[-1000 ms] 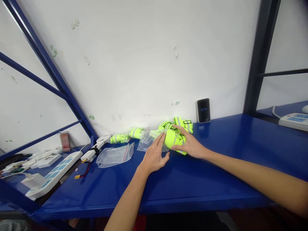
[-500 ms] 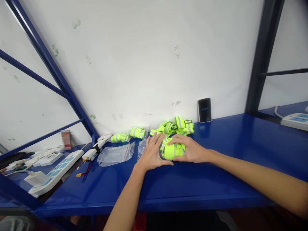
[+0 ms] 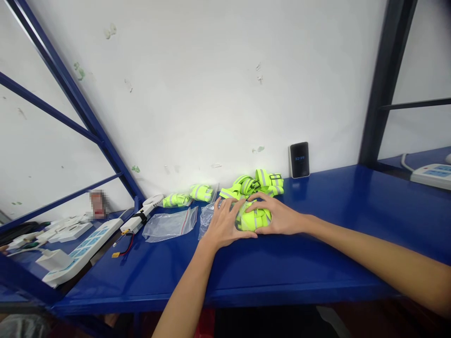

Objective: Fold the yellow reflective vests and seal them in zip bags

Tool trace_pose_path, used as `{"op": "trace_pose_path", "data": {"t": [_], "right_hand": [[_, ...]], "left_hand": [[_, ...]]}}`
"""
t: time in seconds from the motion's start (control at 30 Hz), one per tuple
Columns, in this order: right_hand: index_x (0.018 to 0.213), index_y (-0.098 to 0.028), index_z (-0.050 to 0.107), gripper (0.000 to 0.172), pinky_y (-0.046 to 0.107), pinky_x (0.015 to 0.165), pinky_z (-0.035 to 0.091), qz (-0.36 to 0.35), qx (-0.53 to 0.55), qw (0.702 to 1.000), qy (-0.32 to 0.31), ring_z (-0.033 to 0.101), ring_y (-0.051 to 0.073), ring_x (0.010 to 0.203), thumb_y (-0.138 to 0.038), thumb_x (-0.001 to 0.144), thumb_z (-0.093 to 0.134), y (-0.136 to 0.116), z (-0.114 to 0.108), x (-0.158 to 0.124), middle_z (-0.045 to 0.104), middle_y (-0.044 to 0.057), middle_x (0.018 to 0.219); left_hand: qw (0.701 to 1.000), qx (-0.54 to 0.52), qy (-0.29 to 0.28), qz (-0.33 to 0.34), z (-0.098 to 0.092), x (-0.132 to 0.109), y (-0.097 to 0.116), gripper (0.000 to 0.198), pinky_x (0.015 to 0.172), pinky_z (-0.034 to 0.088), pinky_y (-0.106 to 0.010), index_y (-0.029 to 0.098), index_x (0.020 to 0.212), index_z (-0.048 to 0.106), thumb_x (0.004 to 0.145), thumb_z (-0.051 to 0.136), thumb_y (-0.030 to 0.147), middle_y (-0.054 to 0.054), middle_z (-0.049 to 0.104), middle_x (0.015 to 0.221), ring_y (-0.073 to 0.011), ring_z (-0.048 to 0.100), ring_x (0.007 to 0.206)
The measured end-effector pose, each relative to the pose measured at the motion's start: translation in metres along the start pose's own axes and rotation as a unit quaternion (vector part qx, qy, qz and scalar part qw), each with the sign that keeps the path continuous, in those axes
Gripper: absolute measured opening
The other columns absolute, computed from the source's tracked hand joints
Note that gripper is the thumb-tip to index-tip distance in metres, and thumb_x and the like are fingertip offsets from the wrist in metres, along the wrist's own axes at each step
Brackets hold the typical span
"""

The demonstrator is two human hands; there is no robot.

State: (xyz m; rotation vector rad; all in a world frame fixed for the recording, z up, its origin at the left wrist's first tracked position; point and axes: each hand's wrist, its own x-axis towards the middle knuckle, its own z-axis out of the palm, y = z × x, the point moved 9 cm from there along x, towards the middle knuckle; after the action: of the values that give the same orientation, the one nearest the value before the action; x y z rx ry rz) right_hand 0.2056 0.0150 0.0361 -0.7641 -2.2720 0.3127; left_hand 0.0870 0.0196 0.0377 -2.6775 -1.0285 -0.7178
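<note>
Both my hands cup a rolled bundle of neon-yellow reflective strap (image 3: pixel 254 218) on the blue shelf (image 3: pixel 317 253). My left hand (image 3: pixel 225 224) presses against its left side, fingers curved round it. My right hand (image 3: pixel 280 217) wraps over its top and right side. A clear plastic bag (image 3: pixel 206 217) lies partly under my left hand. More loose yellow straps (image 3: pixel 259 182) are piled just behind, near the wall. Two smaller rolled straps (image 3: pixel 188 196) lie further left.
A second clear zip bag with a red seal (image 3: pixel 169 224) lies left of my hands. A small dark clock (image 3: pixel 299 160) leans on the wall. A white power strip (image 3: pixel 82 251), a battery with wires (image 3: pixel 132 227) and a small fan (image 3: pixel 152 201) sit at left. Another power strip (image 3: pixel 431 174) is at far right.
My right hand pulled the strap bundle toward me off the pile. My left hand moved in from the plastic bag and closed against the bundle's left side.
</note>
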Motion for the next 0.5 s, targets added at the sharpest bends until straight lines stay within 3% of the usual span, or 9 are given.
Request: {"op": "trace_pose_path", "data": {"t": [0.17, 0.3, 0.37, 0.5], "right_hand": [[0.120, -0.026, 0.062, 0.047, 0.045, 0.107, 0.034, 0.014, 0.021, 1.000, -0.017, 0.046, 0.028, 0.122, -0.039, 0.076, 0.073, -0.001, 0.003, 0.000, 0.042, 0.010, 0.130], [0.121, -0.027, 0.063, 0.035, 0.046, 0.105, 0.035, 0.056, 0.067, 0.996, -0.021, 0.045, 0.026, 0.121, -0.040, 0.096, 0.042, 0.005, 0.004, -0.001, 0.044, 0.009, 0.122], [0.114, -0.026, 0.067, 0.036, 0.045, 0.103, 0.037, 0.090, 0.091, 0.992, 0.001, 0.048, 0.025, 0.115, -0.041, 0.097, 0.039, 0.013, 0.004, -0.001, 0.045, 0.008, 0.116], [0.091, -0.021, 0.071, 0.022, 0.043, 0.099, 0.038, 0.136, 0.145, 0.976, 0.093, 0.054, 0.024, 0.105, -0.040, 0.085, 0.060, 0.026, -0.001, 0.002, 0.053, 0.007, 0.104]], "left_hand": [[1.000, -0.004, -0.010, 0.012, 0.003, 0.002, 0.007, 0.095, 0.116, 0.013, -0.057, 0.024, 0.140, 0.036, 0.065, 0.056, 0.080, -0.012, 0.051, 0.132, -0.0307, 0.044, 0.128], [0.999, -0.019, -0.042, 0.001, 0.012, 0.001, 0.006, 0.099, 0.115, 0.015, -0.057, 0.024, 0.141, 0.033, 0.063, 0.056, 0.081, -0.012, 0.050, 0.136, -0.0306, 0.043, 0.129], [0.998, -0.029, -0.060, -0.003, 0.016, 0.000, 0.006, 0.105, 0.113, 0.017, -0.058, 0.024, 0.142, 0.031, 0.059, 0.058, 0.083, -0.012, 0.049, 0.138, -0.0314, 0.043, 0.130], [0.998, -0.033, -0.057, -0.016, 0.019, 0.003, 0.007, 0.103, 0.111, 0.024, -0.056, 0.023, 0.141, 0.031, 0.060, 0.058, 0.082, -0.012, 0.049, 0.139, -0.0316, 0.044, 0.129]]}}
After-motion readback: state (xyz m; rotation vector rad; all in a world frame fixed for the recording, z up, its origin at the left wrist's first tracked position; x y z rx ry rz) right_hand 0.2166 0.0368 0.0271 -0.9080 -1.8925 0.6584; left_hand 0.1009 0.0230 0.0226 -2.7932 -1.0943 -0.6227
